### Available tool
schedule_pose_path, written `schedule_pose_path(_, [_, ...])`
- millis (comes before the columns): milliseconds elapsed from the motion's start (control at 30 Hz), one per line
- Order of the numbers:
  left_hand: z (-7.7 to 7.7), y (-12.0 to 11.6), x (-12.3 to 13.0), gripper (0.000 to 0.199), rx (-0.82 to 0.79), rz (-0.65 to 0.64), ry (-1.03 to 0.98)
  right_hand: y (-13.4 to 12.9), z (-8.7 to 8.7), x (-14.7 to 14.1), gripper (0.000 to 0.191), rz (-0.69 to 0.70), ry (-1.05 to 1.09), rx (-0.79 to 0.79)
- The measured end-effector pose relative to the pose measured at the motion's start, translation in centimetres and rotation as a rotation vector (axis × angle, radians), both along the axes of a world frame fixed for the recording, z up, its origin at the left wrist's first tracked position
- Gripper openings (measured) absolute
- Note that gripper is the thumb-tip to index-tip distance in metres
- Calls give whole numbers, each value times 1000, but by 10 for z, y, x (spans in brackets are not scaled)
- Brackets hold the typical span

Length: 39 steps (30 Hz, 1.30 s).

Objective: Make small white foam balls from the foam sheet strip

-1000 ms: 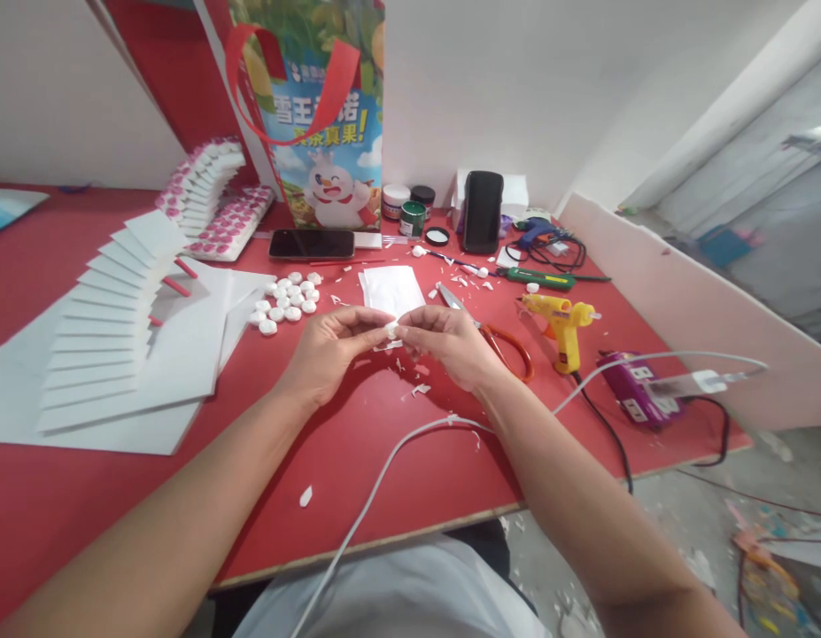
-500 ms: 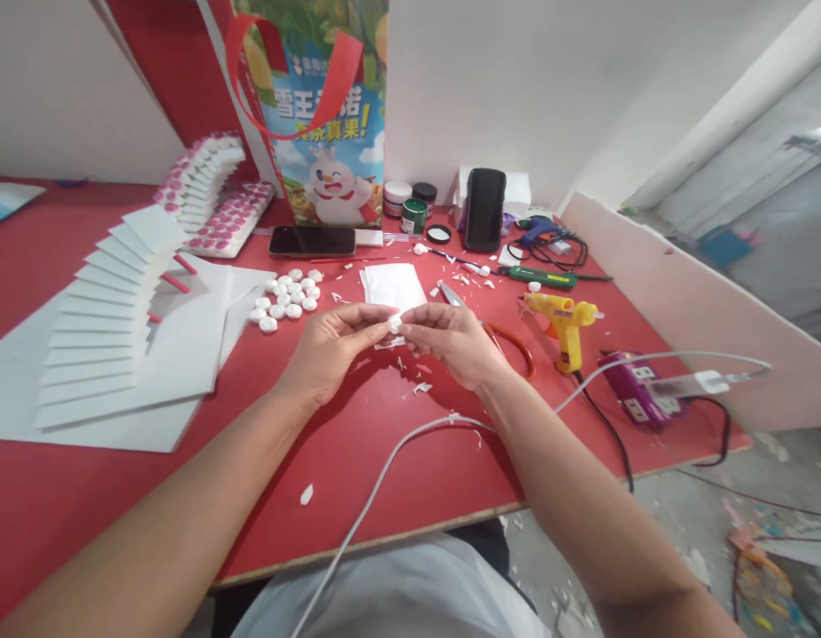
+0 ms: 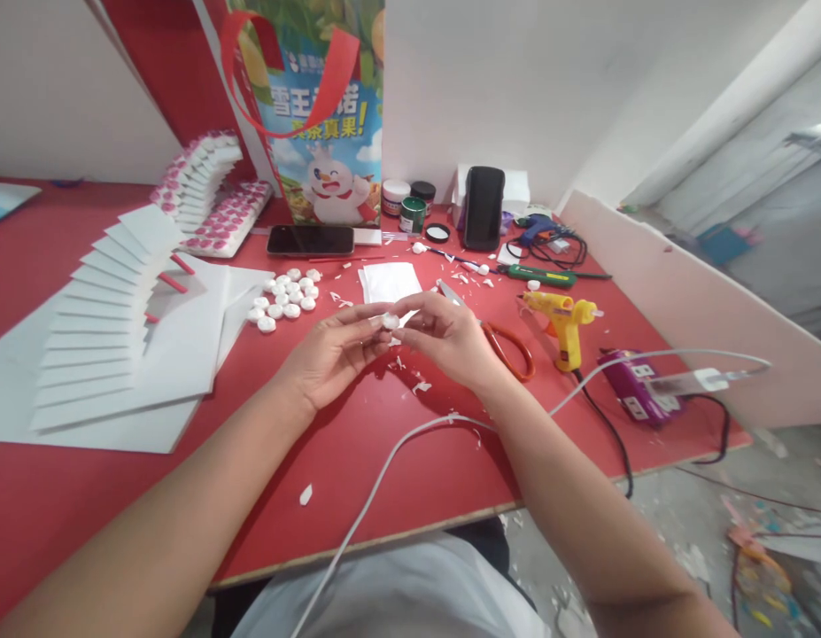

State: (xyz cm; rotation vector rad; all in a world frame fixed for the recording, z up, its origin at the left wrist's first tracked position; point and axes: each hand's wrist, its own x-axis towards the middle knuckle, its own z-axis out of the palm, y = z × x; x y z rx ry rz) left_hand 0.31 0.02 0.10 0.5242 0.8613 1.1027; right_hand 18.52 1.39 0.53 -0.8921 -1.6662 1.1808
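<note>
Between my fingertips, over the red table, is a small round white piece (image 3: pixel 391 322) that looks like a rolled rosette. My left hand (image 3: pixel 334 350) pinches its left side with thumb and fingers. From the right, my right hand (image 3: pixel 443 337) grips the same piece with thumb and forefinger. Just behind lies a stack of white paper sheets (image 3: pixel 390 282). To the left is a cluster of similar white rosettes (image 3: pixel 287 297). Scissors with orange handles (image 3: pixel 513 353) lie right of my right hand, their blades partly hidden behind it.
Stepped white boards (image 3: pixel 91 337) stand at left. A patterned gift bag (image 3: pixel 330 133), a phone (image 3: pixel 310 240) and paint jars (image 3: pixel 414 214) are at the back. A yellow glue gun (image 3: pixel 562 323) and purple box (image 3: pixel 639 385) sit right. A white cable (image 3: pixel 410 434) crosses the front.
The white piece has turned slightly in my fingers and moved a little left. My right fingers have shifted and opened a bit around it. The view has moved slightly.
</note>
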Motion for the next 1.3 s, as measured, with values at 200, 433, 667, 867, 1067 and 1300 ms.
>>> schedule_pose_path(200, [-3, -2, 3, 18, 153, -13, 217, 0, -2, -5, 27, -42, 28, -159])
schedule_pose_path(433, [-6, -6, 7, 32, 346, 66, 426, 0, 1, -2, 26, -49, 31, -334])
schedule_pose_path(667, [-5, -6, 6, 33, 344, 95, 470, 1, 2, -2, 21, -75, 142, -391])
schedule_pose_path(867, [0, -8, 8, 30, 387, 94, 552, 1, 1, -5, 23, -102, 125, -400])
schedule_pose_path(1067, [-3, -8, 10, 27, 410, 105, 617, 0, -3, -10, 20, -122, 79, -373])
schedule_pose_path(1300, [-1, -10, 9, 23, 440, 107, 630, -1, 0, -11, 22, -163, 110, -412])
